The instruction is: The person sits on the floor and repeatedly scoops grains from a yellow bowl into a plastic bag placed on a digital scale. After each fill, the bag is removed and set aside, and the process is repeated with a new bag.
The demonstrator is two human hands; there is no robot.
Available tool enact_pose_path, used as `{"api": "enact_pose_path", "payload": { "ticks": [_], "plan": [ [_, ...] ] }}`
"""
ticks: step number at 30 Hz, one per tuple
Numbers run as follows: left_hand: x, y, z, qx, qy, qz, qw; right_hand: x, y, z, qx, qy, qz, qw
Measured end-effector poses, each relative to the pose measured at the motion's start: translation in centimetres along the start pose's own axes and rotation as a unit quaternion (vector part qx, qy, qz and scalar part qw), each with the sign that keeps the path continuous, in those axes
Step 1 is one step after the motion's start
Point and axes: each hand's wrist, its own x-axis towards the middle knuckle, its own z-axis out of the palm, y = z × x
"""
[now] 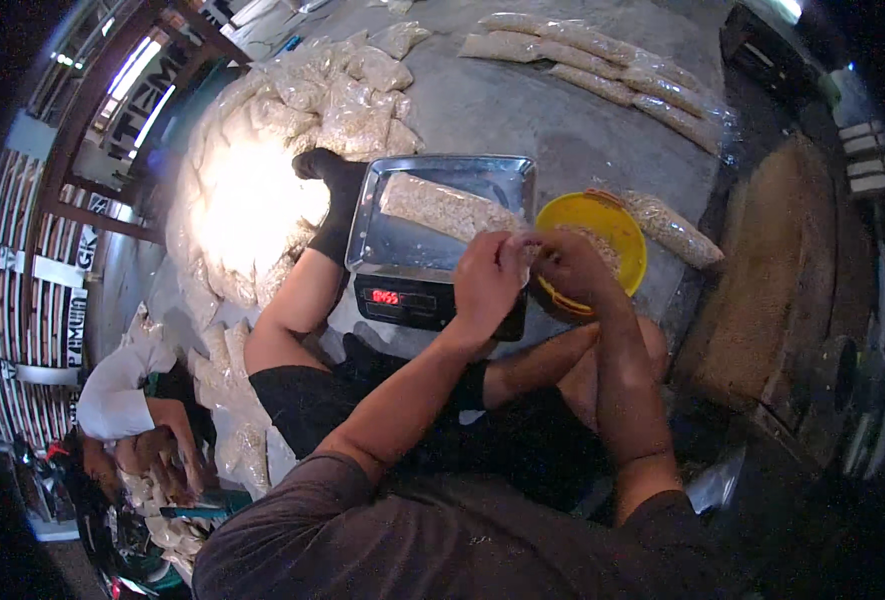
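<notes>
A clear plastic bag of pale grainy material (434, 205) lies on a steel tray (372, 225) atop a black scale (407, 310) with a red display. My left hand (487, 280) grips the bag's gathered neck at the tray's right front. My right hand (572, 268) is just right of it, fingers pinched on the same loose plastic end, over a yellow bucket (619, 222) holding some of the pale material. Both hands partly hide the neck and the bucket's contents. Another filled bag (677, 230) lies beside the bucket.
Filled bags form a large heap (357, 75) at left and rows (587, 55) at the back. My crossed legs (287, 320) surround the scale. Another person (137, 400) bends at lower left beside more bags (232, 410). A brown slanted surface (752, 290) runs along the right.
</notes>
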Motion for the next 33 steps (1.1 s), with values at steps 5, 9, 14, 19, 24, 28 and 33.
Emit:
{"api": "enact_pose_path", "payload": {
  "ticks": [5,9,14,19,24,28,33],
  "plan": [
    [0.5,-0.4,-1.6,-0.018,0.006,0.088,0.996,-1.4,-2.4,1.0,-0.163,0.041,-0.04,0.985],
    [0.7,0.2,-1.3,-0.032,-0.02,0.113,0.993,-0.9,-3.8,1.0,-0.138,0.031,-0.016,0.99],
    [2.8,-1.7,-3.0,0.019,-0.003,0.075,0.997,-0.8,-5.0,0.9,-0.251,0.04,-0.027,0.967],
    [2.9,-1.6,-3.7,-0.001,-0.073,0.093,0.993,-0.5,-4.4,2.4,-0.08,0.138,-0.168,0.973],
    [3.1,-2.0,-3.8,-0.047,-0.116,0.12,0.985,0.7,-3.3,2.8,-0.173,0.083,-0.04,0.981],
    [4.6,-4.4,-4.4,-0.02,-0.055,0.115,0.992,1.2,-3.1,2.1,-0.283,0.053,-0.014,0.957],
    [5.4,-6.9,-3.9,0.036,-0.063,0.137,0.988,1.9,-2.7,3.2,-0.296,0.067,-0.022,0.953]
  ]
}}
